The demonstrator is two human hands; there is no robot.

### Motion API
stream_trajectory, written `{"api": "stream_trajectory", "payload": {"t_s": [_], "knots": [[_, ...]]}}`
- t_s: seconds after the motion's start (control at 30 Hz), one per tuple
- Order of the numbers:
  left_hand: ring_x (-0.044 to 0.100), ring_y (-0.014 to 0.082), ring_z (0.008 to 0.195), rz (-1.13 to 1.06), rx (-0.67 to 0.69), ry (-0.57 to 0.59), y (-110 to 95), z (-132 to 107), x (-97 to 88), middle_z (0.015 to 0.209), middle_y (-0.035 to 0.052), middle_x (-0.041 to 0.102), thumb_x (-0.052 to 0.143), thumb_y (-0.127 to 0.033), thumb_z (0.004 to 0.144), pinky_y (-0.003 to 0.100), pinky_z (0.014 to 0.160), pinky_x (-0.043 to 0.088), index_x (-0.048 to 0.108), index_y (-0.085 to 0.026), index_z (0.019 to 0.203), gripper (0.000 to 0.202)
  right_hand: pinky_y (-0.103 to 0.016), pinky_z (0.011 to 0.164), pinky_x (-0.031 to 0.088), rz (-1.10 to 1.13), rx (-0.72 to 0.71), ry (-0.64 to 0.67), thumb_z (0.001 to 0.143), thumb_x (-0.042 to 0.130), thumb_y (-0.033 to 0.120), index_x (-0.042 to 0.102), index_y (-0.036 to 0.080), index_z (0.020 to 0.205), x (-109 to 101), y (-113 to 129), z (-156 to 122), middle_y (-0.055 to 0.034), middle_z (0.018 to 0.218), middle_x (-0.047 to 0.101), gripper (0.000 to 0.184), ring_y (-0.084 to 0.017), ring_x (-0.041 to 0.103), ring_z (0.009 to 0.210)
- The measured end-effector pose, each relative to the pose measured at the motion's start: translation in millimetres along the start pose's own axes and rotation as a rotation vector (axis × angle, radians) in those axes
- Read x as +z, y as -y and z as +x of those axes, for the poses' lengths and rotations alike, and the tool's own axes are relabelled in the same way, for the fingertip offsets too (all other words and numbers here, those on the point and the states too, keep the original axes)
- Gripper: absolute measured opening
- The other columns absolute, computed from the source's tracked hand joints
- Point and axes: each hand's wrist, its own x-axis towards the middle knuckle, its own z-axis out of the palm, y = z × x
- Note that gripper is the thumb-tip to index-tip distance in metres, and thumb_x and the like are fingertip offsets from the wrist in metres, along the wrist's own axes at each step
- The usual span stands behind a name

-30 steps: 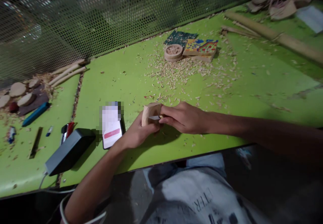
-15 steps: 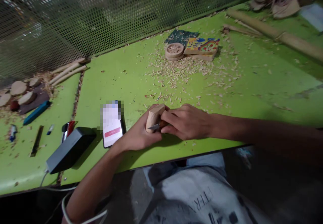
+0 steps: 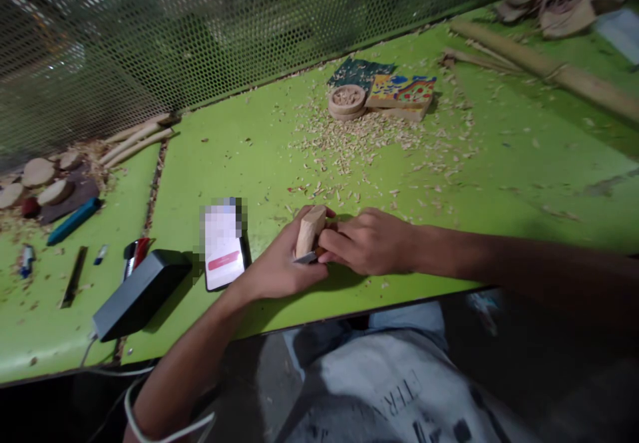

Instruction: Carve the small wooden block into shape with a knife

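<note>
Cutting well likely takes small, slow pushes near the frame's middle, the left hand (image 3: 279, 269) wrapped around the wood block (image 3: 310, 229) and the right hand (image 3: 373, 242) gripping the knife (image 3: 305, 257).

In the hands (image 3: 280, 271), a bare, matt wood block (image 3: 310, 225) and a smooth metal knife blade (image 3: 305, 257). Beneath them, a smooth, slightly glossy tabletop (image 3: 224, 157); beyond, rough wood shavings (image 3: 352, 138); left, a matt box (image 3: 142, 293).
</note>
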Motion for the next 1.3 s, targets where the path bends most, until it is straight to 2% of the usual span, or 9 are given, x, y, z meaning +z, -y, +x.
{"api": "stream_trajectory", "payload": {"t_s": [0.2, 0.43, 0.5, 0.6, 0.67, 0.77, 0.97, 1.07, 1.3], "knots": [[0.063, 0.0233, 0.095, 0.086, 0.014, -0.06, -1, -3, 3.6, 0.106, 0.0051, 0.063, 0.061, -0.019, 0.068, 0.04, 0.088, 0.051, 0.052, -0.019, 0.124, 0.057, -0.035, 0.056, 0.014, -0.087, -0.011, 0.03, 0.115, 0.025, 0.037, 0.061, 0.019, 0.101, -5, -2, -2, -0.002, 0.072, 0.068, 0.043, -0.012, 0.051, 0.055], [0.058, 0.0229, 0.081, 0.282, -0.136, -0.243, -5, -5, 6.4, 0.094, 0.0052, 0.061, 0.061, -0.029, 0.075, 0.038, 0.072, 0.043, 0.049, -0.016, 0.12, 0.047, -0.034, 0.056, 0.012, -0.15, 0.022, 0.097, 0.113, 0.032, 0.034, 0.063, 0.02, 0.11, -9, -7, 0, -0.0009, 0.072, 0.067, 0.034, -0.012, 0.044, 0.052], [0.055, 0.0217, 0.078, 0.326, -0.133, -0.214, -6, -7, 8.4, 0.091, 0.0041, 0.059, 0.059, -0.027, 0.073, 0.036, 0.069, 0.04, 0.048, -0.018, 0.117, 0.046, -0.032, 0.055, 0.014, -0.13, 0.135, 0.102, 0.114, 0.029, 0.038, 0.063, 0.019, 0.115, -10, -25, 0, -0.0004, 0.07, 0.066, 0.039, -0.012, 0.042, 0.051], [0.051, 0.0195, 0.072, 0.37, -0.142, -0.125, -7, -9, 12.2, 0.088, 0.0022, 0.057, 0.06, -0.026, 0.071, 0.035, 0.065, 0.036, 0.047, -0.019, 0.116, 0.047, -0.03, 0.055, 0.017, -0.149, 0.507, 0.028, 0.114, 0.023, 0.044, 0.062, 0.015, 0.12, -13, -66, -3, 0.001, 0.063, 0.059, 0.049, -0.013, 0.038, 0.049], [0.051, 0.0191, 0.072, 0.358, -0.148, -0.113, -7, -9, 12.7, 0.088, 0.0018, 0.057, 0.06, -0.027, 0.071, 0.035, 0.065, 0.037, 0.046, -0.019, 0.117, 0.049, -0.029, 0.056, 0.02, -0.131, 0.624, -0.005, 0.113, 0.025, 0.045, 0.061, 0.013, 0.122, -14, -88, -7, -0.0003, 0.066, 0.06, 0.048, -0.014, 0.042, 0.051], [0.051, 0.0189, 0.072, 0.339, -0.184, -0.197, -4, -6, 8.7, 0.088, 0.0018, 0.056, 0.059, -0.028, 0.07, 0.036, 0.066, 0.039, 0.046, -0.019, 0.12, 0.053, -0.028, 0.056, 0.023, -0.032, 0.519, 0.027, 0.113, 0.028, 0.046, 0.061, 0.013, 0.118, -13, -86, -9, -0.0008, 0.067, 0.062, 0.047, -0.014, 0.046, 0.053], [0.055, 0.0197, 0.075, 0.29, -0.206, -0.24, 1, 0, 2.5, 0.091, 0.0037, 0.059, 0.061, -0.026, 0.07, 0.035, 0.065, 0.039, 0.042, -0.02, 0.117, 0.051, -0.032, 0.056, 0.019, 0.02, 0.119, 0.011, 0.116, 0.023, 0.042, 0.06, 0.016, 0.11, -6, -18, -4, -0.0019, 0.074, 0.069, 0.046, -0.013, 0.052, 0.054], [0.058, 0.0215, 0.081, 0.289, -0.164, -0.225, 1, 1, 4.5, 0.098, 0.0065, 0.062, 0.063, -0.026, 0.071, 0.036, 0.068, 0.04, 0.04, -0.021, 0.117, 0.052, -0.034, 0.057, 0.018, 0.011, 0.093, 0.012, 0.115, 0.025, 0.039, 0.059, 0.016, 0.111, -5, -5, -3, -0.0021, 0.076, 0.07, 0.041, -0.014, 0.052, 0.054], [0.053, 0.0166, 0.071, 0.258, -0.144, -0.245, 6, -1, 4.8, 0.089, 0.0002, 0.057, 0.068, -0.022, 0.073, 0.032, 0.064, 0.036, 0.041, -0.021, 0.122, 0.056, -0.035, 0.058, 0.015, 0.02, 0.047, 0.128, 0.115, 0.024, 0.036, 0.058, 0.016, 0.107, -8, -8, -3, -0.003, 0.076, 0.069, 0.041, -0.014, 0.05, 0.055]]}}
